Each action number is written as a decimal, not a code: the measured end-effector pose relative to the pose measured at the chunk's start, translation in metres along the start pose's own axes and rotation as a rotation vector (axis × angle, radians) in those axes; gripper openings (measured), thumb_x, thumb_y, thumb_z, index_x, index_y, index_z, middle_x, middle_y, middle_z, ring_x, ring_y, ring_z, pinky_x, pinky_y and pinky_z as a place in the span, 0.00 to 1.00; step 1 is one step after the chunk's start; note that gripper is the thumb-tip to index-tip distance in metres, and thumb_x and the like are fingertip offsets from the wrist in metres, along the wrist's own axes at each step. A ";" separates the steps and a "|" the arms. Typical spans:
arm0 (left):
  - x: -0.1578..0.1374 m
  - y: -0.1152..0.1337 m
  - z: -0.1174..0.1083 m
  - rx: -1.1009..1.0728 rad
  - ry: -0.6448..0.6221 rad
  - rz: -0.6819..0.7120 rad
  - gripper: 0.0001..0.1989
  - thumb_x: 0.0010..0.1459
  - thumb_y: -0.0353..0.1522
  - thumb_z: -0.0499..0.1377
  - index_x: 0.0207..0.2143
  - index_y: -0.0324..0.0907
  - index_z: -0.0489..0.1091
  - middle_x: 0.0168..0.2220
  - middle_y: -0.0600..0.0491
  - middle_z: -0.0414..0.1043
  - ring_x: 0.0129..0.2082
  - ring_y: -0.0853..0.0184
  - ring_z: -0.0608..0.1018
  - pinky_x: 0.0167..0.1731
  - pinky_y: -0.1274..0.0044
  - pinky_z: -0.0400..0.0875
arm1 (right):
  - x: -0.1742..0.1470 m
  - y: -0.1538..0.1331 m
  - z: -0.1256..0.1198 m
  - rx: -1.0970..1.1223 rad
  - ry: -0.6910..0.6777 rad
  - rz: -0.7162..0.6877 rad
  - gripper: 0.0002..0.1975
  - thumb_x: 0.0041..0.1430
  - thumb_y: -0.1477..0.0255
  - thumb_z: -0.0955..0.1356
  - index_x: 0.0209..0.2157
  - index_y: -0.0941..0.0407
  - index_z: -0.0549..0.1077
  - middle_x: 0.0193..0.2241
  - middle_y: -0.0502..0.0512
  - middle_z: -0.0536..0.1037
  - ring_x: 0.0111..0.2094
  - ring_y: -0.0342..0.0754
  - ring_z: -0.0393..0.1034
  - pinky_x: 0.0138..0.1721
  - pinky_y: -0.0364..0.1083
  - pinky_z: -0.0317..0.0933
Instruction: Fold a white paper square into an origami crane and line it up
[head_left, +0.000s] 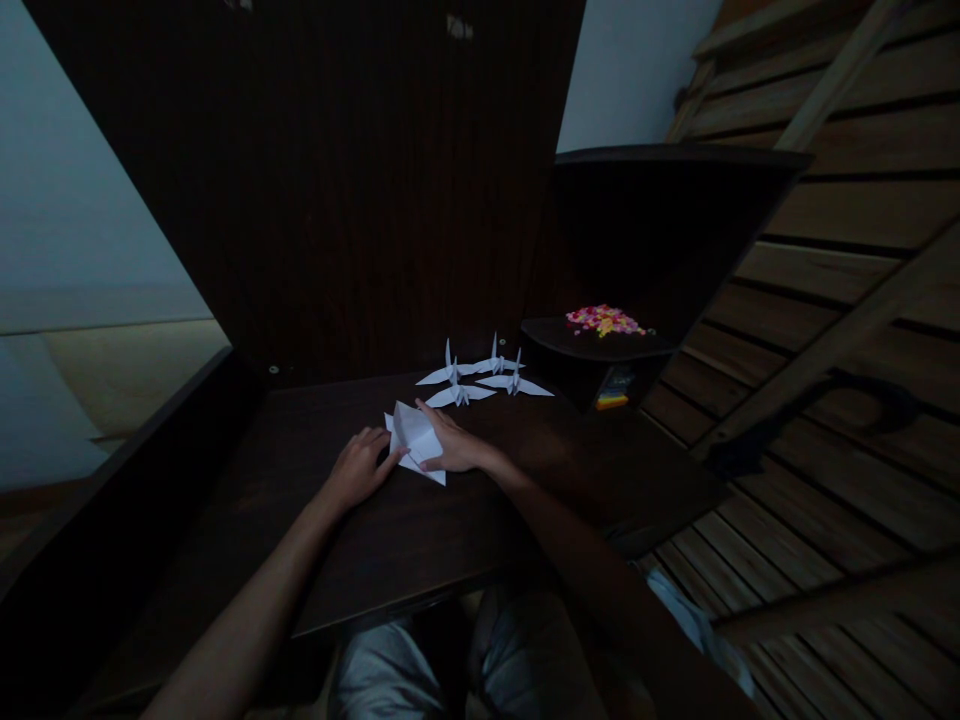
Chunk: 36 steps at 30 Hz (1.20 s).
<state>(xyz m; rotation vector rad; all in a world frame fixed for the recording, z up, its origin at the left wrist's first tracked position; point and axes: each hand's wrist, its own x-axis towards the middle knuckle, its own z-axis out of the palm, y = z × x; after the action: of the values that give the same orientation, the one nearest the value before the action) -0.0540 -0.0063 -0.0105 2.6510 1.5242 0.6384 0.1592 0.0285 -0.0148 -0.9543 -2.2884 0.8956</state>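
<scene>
Near the middle of the dark brown wooden surface point(450, 545), a white folded sheet of paper point(409, 431) with a raised flap and a pointed corner toward the person's right. At its left edge, the left hand point(360, 466), thumb laid over the paper; across its right side, the right hand point(454, 446), fingers stretched toward the far edge, thumb lower down. Hands apart from each other, both touching the paper; in this dim light, hard to tell whether pinching or only pressing.

Just beyond the right hand, four white folded-paper cranes point(460, 394), closely grouped, pointed wings spread. Behind them, a tall dark brown wooden panel point(360, 220). To their right, a dark rounded shelf point(550, 335) with a loose heap of small pink and yellow pieces point(606, 320); underneath, a small yellow and orange object point(612, 402). Farther right, brown wooden slats point(840, 265). Below the near edge, legs in grey trousers point(390, 670).
</scene>
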 end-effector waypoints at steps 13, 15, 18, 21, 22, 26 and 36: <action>0.002 -0.006 0.005 -0.028 -0.005 -0.014 0.21 0.62 0.46 0.45 0.38 0.41 0.70 0.39 0.45 0.72 0.43 0.55 0.73 0.48 0.62 0.65 | 0.000 0.000 0.005 -0.014 0.037 -0.001 0.55 0.44 0.71 0.74 0.66 0.54 0.38 0.64 0.65 0.47 0.65 0.58 0.42 0.63 0.57 0.40; 0.001 -0.010 0.003 -0.075 -0.029 0.022 0.22 0.59 0.49 0.49 0.39 0.42 0.70 0.40 0.46 0.72 0.43 0.55 0.73 0.50 0.61 0.63 | 0.000 -0.001 0.006 -0.007 0.047 -0.006 0.55 0.43 0.71 0.74 0.66 0.53 0.39 0.64 0.64 0.48 0.64 0.59 0.42 0.62 0.58 0.41; -0.001 -0.015 -0.001 -0.135 -0.060 0.034 0.26 0.51 0.52 0.57 0.45 0.44 0.70 0.44 0.47 0.71 0.46 0.54 0.72 0.52 0.59 0.61 | 0.000 -0.001 0.007 -0.014 0.067 -0.010 0.54 0.43 0.71 0.74 0.65 0.54 0.40 0.64 0.65 0.49 0.64 0.59 0.44 0.62 0.58 0.42; -0.002 -0.017 -0.005 -0.173 -0.090 0.005 0.32 0.46 0.53 0.61 0.49 0.44 0.69 0.49 0.45 0.70 0.50 0.51 0.70 0.52 0.58 0.61 | 0.000 -0.001 0.007 -0.036 0.085 -0.016 0.53 0.43 0.71 0.74 0.65 0.56 0.42 0.63 0.66 0.51 0.63 0.59 0.45 0.62 0.57 0.43; -0.002 -0.017 -0.005 -0.184 -0.101 -0.002 0.32 0.46 0.53 0.61 0.49 0.43 0.69 0.49 0.45 0.69 0.51 0.51 0.69 0.52 0.58 0.62 | 0.000 -0.001 0.008 -0.041 0.093 -0.021 0.53 0.43 0.71 0.74 0.65 0.57 0.42 0.63 0.67 0.52 0.63 0.59 0.46 0.62 0.57 0.43; -0.002 -0.020 -0.003 -0.214 -0.120 -0.009 0.30 0.47 0.52 0.60 0.48 0.43 0.69 0.50 0.45 0.69 0.51 0.52 0.69 0.51 0.58 0.62 | 0.000 0.001 0.008 -0.050 0.103 -0.050 0.51 0.43 0.70 0.74 0.64 0.59 0.45 0.62 0.68 0.54 0.62 0.59 0.48 0.61 0.55 0.45; 0.001 -0.015 0.002 -0.143 -0.034 0.015 0.22 0.57 0.49 0.53 0.41 0.43 0.72 0.43 0.46 0.72 0.44 0.56 0.72 0.50 0.63 0.64 | 0.000 0.000 0.012 -0.022 0.141 -0.032 0.50 0.41 0.74 0.74 0.64 0.55 0.47 0.60 0.64 0.56 0.61 0.58 0.50 0.60 0.56 0.46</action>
<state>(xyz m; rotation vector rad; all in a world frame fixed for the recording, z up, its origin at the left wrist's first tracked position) -0.0651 0.0022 -0.0148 2.5560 1.3949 0.6721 0.1511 0.0244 -0.0225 -0.9563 -2.1922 0.7660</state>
